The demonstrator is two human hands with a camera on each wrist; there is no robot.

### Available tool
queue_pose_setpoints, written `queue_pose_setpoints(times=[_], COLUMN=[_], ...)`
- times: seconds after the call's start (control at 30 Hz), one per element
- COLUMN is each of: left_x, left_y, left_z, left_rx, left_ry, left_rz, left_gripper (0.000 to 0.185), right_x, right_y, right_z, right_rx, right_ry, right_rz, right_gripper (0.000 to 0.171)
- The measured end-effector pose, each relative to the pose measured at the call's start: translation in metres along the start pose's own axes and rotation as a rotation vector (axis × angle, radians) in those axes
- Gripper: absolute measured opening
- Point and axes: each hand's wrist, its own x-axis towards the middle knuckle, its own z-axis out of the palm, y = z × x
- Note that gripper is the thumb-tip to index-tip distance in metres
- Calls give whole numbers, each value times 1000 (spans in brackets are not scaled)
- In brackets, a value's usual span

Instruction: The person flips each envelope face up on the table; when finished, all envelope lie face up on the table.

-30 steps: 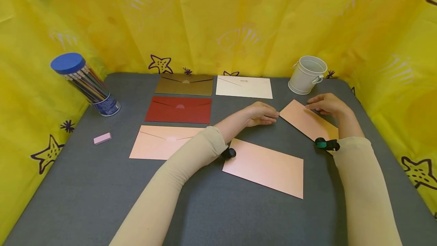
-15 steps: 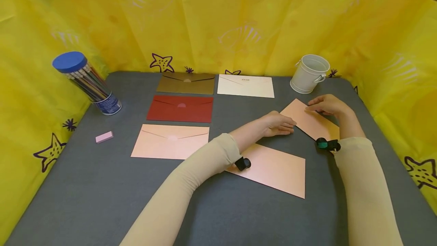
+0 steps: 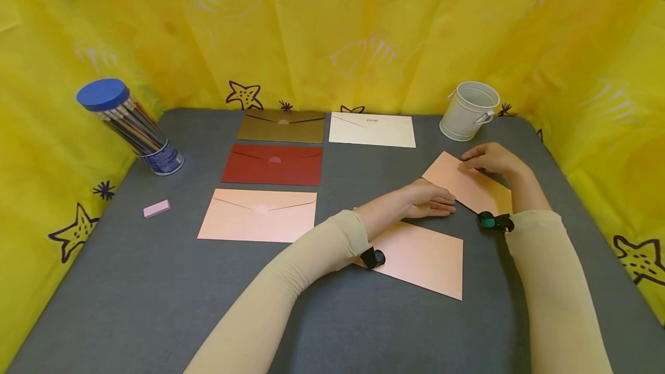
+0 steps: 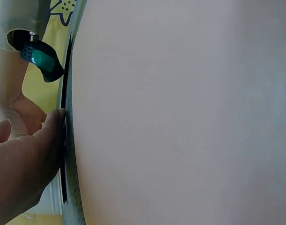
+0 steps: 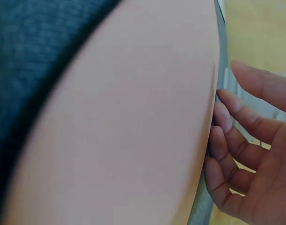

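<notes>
Where both hands meet, a pink envelope (image 3: 470, 188) lies tilted on the grey table (image 3: 156, 281), in front of the white bucket (image 3: 469, 112) and a little nearer the person. The right hand (image 3: 490, 158) rests on the envelope's far edge, on the bucket side; in the right wrist view its fingers (image 5: 227, 140) are only loosely bent, their tips against the paper edge, gripping nothing. The left hand (image 3: 431, 199) lies flat and low at the envelope's near left edge; in the left wrist view one fingertip (image 4: 56, 122) touches the table edge-on beside the paper, though whether it lifts the envelope cannot be told. It holds nothing.

Just nearer the person than this envelope lies a second pink envelope (image 3: 421, 258), with the left forearm crossing its left corner. Each wrist wears a small camera, black on the left (image 3: 372, 258) and green on the right (image 3: 490, 221).

Further left of the bucket, at the table's back, lie a cream envelope (image 3: 372, 130) and then a gold envelope (image 3: 281, 127). In front of the gold one is a red envelope (image 3: 272, 164), and nearer still a third pink envelope (image 3: 258, 215), flap side up. Far to the bucket's left stands a leaning tube of pencils (image 3: 130, 126) with a blue lid, and a small pink eraser (image 3: 156, 209) lies in front of it. Yellow cloth (image 3: 332, 33) printed with starfish walls the table.
</notes>
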Motion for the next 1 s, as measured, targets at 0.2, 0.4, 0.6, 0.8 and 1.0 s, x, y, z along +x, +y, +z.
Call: queue_pose_setpoints(times=[0.2, 0.4, 0.6, 0.8, 1.0], left_x=[0, -1, -2, -9, -24], left_y=[-1, 0, 6, 22, 42], left_z=[-2, -1, -6, -22, -40], left_rx=[-20, -15, -97, -115, 255], left_ry=[5, 10, 69, 202, 322], left_rz=[2, -9, 39, 137, 275], left_gripper=[38, 39, 26, 35, 49], right_x=[0, -1, -1, -3, -2], right_y=[-1, -4, -11, -24, -34], right_z=[3, 3, 3, -1, -3], right_rx=[-3, 10, 58, 113, 172], right_ry=[-11, 13, 57, 88, 112], right_rz=[-3, -35, -97, -113, -140], right_gripper=[57, 48, 42, 41, 42])
